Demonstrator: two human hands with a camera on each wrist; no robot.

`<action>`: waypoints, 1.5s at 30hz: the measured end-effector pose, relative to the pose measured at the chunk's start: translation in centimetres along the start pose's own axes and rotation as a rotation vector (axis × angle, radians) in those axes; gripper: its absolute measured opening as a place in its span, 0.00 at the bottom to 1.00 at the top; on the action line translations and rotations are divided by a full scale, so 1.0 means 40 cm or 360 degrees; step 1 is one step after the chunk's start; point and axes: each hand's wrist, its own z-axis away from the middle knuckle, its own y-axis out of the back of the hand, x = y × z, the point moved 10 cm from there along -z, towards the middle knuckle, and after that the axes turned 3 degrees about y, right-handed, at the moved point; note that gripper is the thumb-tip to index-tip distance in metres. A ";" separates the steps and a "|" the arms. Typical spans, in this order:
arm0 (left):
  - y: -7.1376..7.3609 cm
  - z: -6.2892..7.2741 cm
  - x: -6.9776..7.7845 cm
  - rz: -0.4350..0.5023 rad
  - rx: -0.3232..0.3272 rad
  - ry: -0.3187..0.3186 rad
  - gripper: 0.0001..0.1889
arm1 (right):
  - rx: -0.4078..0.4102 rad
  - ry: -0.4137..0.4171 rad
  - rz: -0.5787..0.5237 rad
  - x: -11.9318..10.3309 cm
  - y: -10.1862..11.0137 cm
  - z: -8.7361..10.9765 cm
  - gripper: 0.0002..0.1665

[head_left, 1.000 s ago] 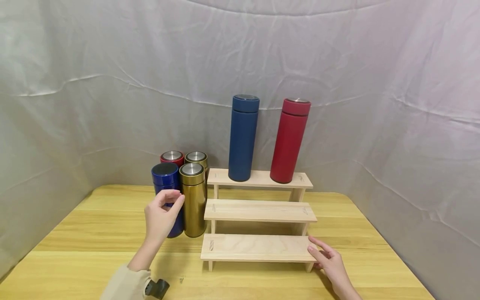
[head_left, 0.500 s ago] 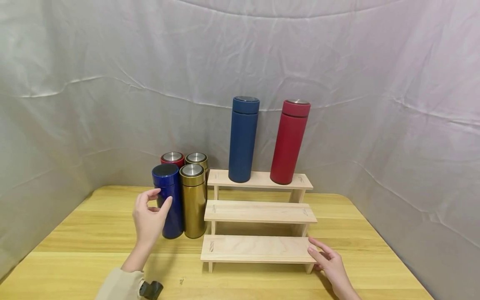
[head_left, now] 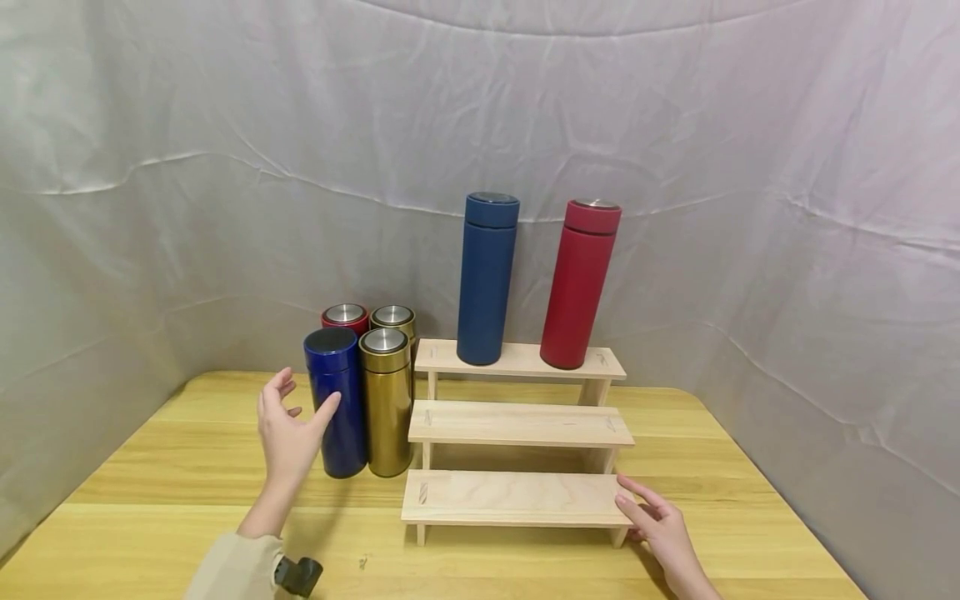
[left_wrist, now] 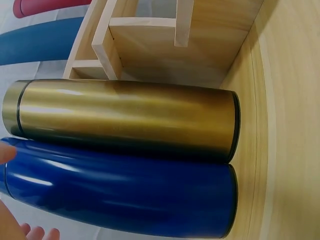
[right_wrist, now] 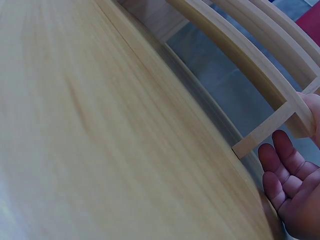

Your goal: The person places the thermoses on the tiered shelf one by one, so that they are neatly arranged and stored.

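My left hand [head_left: 288,437] is spread with thumb and fingers apart, at the left of a glossy blue thermos [head_left: 341,417]. The thumb tip overlaps the thermos in the head view; contact cannot be told. A gold thermos [left_wrist: 130,120] stands upright right beside the blue one. Behind them are a red thermos [head_left: 345,315] and a second gold thermos [head_left: 393,315], mostly hidden. My right hand [head_left: 663,533] holds the right end of the lowest step of a three-step wooden stand [head_left: 517,497], thumb on the board. Its lower fingers [right_wrist: 282,167] curl loosely beside the leg.
On the stand's top step are a tall matte blue thermos [head_left: 487,283] and a tall matte red thermos [head_left: 581,287]. The stand is on a wooden table [head_left: 135,508]. Grey cloth [head_left: 240,233] hangs round the back and sides.
My left hand has moved left, from in front of the blue thermos to its left side, and its fingers have spread wider. The right hand stays on the stand.
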 end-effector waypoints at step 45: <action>-0.097 -0.018 -0.115 -0.0047 -0.0413 0.0310 0.45 | 0.0030 0.0014 -0.0036 0.002 0.000 -0.003 0.25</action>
